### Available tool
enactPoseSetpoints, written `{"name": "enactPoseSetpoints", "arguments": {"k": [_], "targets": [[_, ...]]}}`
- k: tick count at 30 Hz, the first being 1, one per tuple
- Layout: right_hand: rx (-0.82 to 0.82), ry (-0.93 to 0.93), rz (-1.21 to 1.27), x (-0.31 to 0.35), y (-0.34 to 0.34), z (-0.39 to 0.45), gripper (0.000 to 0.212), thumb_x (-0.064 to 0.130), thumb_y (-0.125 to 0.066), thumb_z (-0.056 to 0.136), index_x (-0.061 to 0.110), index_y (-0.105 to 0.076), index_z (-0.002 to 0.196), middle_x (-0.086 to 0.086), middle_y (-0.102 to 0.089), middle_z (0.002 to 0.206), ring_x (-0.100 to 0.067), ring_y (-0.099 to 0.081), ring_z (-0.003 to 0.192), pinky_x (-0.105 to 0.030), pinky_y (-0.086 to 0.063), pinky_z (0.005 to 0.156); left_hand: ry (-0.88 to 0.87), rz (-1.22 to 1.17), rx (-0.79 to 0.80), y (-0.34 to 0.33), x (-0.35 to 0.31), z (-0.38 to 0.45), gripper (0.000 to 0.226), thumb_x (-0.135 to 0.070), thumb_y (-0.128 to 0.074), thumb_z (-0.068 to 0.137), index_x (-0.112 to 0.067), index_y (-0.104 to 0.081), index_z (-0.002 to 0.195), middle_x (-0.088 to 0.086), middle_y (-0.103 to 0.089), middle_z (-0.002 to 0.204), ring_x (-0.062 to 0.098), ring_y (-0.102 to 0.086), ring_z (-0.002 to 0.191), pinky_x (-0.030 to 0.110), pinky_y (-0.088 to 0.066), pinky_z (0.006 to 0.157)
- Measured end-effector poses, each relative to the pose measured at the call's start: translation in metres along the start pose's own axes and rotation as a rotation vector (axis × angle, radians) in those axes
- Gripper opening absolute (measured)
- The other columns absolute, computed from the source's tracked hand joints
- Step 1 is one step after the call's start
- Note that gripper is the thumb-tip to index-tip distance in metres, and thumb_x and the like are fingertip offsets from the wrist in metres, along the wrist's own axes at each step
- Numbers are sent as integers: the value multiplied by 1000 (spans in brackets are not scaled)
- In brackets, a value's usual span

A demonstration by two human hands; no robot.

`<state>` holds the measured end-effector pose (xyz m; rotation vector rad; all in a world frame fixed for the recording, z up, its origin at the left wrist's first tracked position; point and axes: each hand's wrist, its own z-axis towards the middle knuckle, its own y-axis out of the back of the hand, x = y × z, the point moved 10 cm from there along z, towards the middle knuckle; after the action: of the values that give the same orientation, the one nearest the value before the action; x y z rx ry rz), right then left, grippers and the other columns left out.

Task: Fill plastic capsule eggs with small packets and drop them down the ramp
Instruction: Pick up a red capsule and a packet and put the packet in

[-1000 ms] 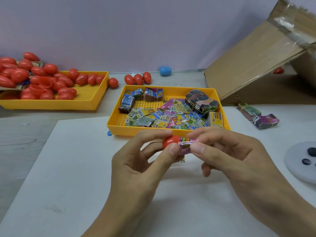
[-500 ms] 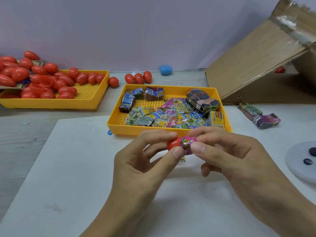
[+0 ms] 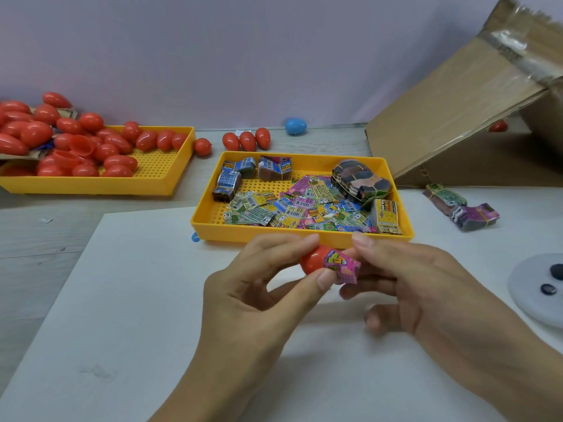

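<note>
My left hand [image 3: 256, 287] pinches a red capsule egg half [image 3: 313, 261] between thumb and fingers above the white board. A folded pink packet [image 3: 342, 266] sticks out of its open side, held against it by the fingers of my right hand [image 3: 426, 287]. Just behind them is the yellow tray [image 3: 210, 222] of loose and bundled packets. A second yellow tray [image 3: 170, 166] at the left holds several red eggs. The cardboard ramp [image 3: 457, 117] leans at the far right.
Three red eggs [image 3: 246, 140] and a blue egg [image 3: 295, 125] lie near the back wall. Bundled packets [image 3: 463, 208] lie right of the packet tray. A grey round disc [image 3: 536, 287] with dark buttons sits at the right edge. The white board [image 3: 122, 300] spreads below my hands.
The packet has turned so its pink printed face shows more and hangs lower from the egg half. Both hands stay together in about the same place.
</note>
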<state>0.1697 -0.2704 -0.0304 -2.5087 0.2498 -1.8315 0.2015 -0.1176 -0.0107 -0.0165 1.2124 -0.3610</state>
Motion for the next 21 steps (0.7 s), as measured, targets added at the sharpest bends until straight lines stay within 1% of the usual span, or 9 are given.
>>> {"name": "enactPoseSetpoints", "arguments": {"k": [1, 3, 5, 8, 10, 13, 14, 18, 21], "targets": [[23, -11, -13, -1, -2, -1, 40, 46, -72, 65, 11, -79, 83, -8, -74, 82, -15, -69, 73, -25, -47, 43, -1, 8, 10, -1, 0, -1, 35, -14, -83, 69, -19, -79, 103, 10, -70, 104, 22, -71, 98, 22, -58, 78], [40, -24, -19, -2, -3, -1, 36, 43, -73, 64, 11, -79, 78, -9, -74, 81, -14, -70, 73, -24, -47, 44, -2, 28, 26, -2, 0, -3, 37, -13, -86, 69, -19, -79, 106, 10, -68, 104, 19, -70, 99, 24, -59, 78], [49, -45, -9, -4, -2, -1, 34, 41, -74, 62, 10, -79, 75, -10, -73, 79, -13, -69, 72, -23, -48, 44, -14, 60, 53, -6, -2, -4, 38, -15, -82, 72, -20, -77, 110, 5, -68, 104, 15, -69, 98, 27, -60, 80], [60, -78, 14, -9, -2, 1, 35, 39, -75, 59, 10, -79, 77, -11, -72, 79, -12, -68, 69, -23, -46, 45, -17, 104, 86, -10, -2, -5, 40, -19, -77, 76, -23, -74, 116, -1, -68, 106, 17, -70, 96, 29, -60, 84], [63, -94, 39, -12, -2, 2, 34, 37, -75, 59, 10, -80, 79, -10, -72, 78, -10, -66, 65, -22, -46, 45, -15, 143, 100, -11, -2, -4, 42, -22, -76, 78, -27, -72, 120, 0, -67, 107, 20, -70, 95, 31, -59, 85], [78, -108, 87, -15, -3, 3, 32, 35, -75, 62, 9, -80, 81, -10, -72, 79, -8, -63, 62, -22, -46, 46, -37, 192, 110, -11, -3, -3, 43, -26, -75, 80, -30, -70, 123, 2, -68, 107, 20, -68, 94, 38, -58, 86], [88, -110, 98, -15, -3, 3, 32, 35, -75, 64, 9, -80, 81, -10, -72, 80, -9, -64, 63, -23, -46, 47, -45, 191, 104, -11, -4, -3, 43, -26, -75, 81, -30, -69, 124, 2, -68, 106, 20, -68, 93, 38, -58, 85], [136, -140, 167, -17, -8, 2, 35, 36, -74, 68, 7, -80, 87, -13, -73, 87, -15, -70, 72, -25, -50, 46, -90, 134, 42, -7, -7, -4, 46, -20, -77, 78, -25, -70, 123, 1, -71, 105, 23, -71, 95, 28, -57, 85], [179, -145, 187, -16, -12, 1, 37, 35, -75, 70, 6, -78, 93, -13, -74, 93, -18, -72, 78, -25, -53, 49, -137, 129, 1, -2, -11, -5, 34, -21, -80, 75, -25, -74, 108, -1, -74, 101, 24, -72, 95, 27, -58, 85]]}}
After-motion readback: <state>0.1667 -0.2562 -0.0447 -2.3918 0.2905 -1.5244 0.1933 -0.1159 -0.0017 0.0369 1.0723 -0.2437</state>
